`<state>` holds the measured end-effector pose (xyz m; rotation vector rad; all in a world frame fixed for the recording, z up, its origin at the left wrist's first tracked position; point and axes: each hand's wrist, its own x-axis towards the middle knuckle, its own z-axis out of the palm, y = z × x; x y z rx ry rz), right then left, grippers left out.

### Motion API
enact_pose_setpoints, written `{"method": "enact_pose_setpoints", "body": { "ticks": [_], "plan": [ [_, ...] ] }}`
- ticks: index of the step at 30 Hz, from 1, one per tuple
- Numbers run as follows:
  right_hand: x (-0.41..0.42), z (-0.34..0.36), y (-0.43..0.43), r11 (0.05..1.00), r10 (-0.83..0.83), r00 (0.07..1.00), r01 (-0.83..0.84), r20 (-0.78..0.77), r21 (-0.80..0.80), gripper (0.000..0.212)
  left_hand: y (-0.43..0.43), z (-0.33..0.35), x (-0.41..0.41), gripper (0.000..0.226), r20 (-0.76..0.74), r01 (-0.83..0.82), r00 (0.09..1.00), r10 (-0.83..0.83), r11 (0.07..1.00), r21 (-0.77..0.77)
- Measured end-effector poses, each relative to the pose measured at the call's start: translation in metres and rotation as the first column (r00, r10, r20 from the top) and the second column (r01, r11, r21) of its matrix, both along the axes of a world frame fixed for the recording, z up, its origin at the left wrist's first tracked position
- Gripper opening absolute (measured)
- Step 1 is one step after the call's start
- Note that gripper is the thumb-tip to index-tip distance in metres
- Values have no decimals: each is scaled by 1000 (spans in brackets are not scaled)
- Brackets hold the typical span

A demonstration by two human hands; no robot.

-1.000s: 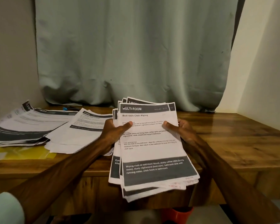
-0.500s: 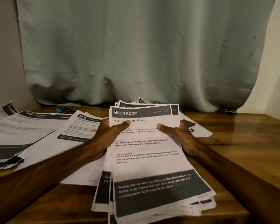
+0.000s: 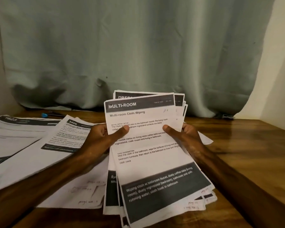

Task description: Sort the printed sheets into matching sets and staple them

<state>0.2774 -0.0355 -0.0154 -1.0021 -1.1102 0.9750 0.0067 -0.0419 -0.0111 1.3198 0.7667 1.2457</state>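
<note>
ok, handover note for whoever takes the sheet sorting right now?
Left hand and right hand: both grip the stack, thumbs on its top MULTI-ROOM sheet.
On the table, to the left: 3406 pile and 1623 pile.
Done: some sheets laid out in piles; whether any are stapled cannot be told.
Left: sort the stack, staple the sets. Nothing to staple with shows.
</note>
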Motion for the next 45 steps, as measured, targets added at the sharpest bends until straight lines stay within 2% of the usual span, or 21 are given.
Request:
{"method": "enact_pose_setpoints", "body": {
  "ticks": [2, 5, 7, 10, 14, 20, 23, 25, 28, 32, 35, 39, 45],
  "plan": [
    [0, 1, -4, 1000, 0, 1000, 0, -8, 6, 52, -4, -3, 2, 26, -42, 3, 999, -2, 1000, 23],
    [1, 5, -10, 996, 74, 996, -76, -41, -49, 37, -2, -6, 3, 22, -70, -81, 994, 85, 995, 56],
    [4, 10, -14, 984, 137, 987, -145, -86, -100, 35, 1, -5, 3, 20, -74, -129, 988, 133, 990, 55],
    [6, 14, -16, 970, 195, 978, -203, -69, -136, 33, 6, -6, 2, 14, -101, -163, 980, 169, 985, 63],
    [6, 12, -16, 977, 165, 986, -168, -29, -132, 34, 9, -7, 4, 12, -84, -137, 987, 139, 990, 30],
    [9, 10, -9, 987, 129, 986, -138, -109, -86, 39, 12, -1, 8, 23, 33, -30, 999, 30, 999, -13],
    [7, 9, -12, 967, 226, 970, -234, -92, -100, 42, 13, -2, 14, 18, -28, -78, 996, 79, 996, 44],
    [5, 9, -15, 967, 236, 970, -240, -53, -86, 43, 13, 1, 15, 14, -89, -144, 984, 156, 982, 126],
    [0, 15, -24, 990, 140, 990, -140, 2, -20, 42, 7, 18, 17, 18, -136, -158, 971, 196, 956, 248],
    [-1, 63, -49, 989, -86, 990, 72, 112, 127, 28, -13, 57, 28, 16, -51, -140, 984, 173, 910, 391],
    [6, 105, -75, 951, -189, 968, 140, 162, 274, 23, -32, 89, 41, 16, -7, -141, 986, 168, 854, 501],
    [16, 129, -107, 899, -294, 941, 213, 166, 384, 23, -43, 102, 63, 25, 73, -176, 984, 162, 837, 518],
    [34, 104, -122, 929, -303, 940, 254, 158, 270, 27, -54, 100, 90, 20, 37, -129, 991, 125, 895, 428]
  ]
}}
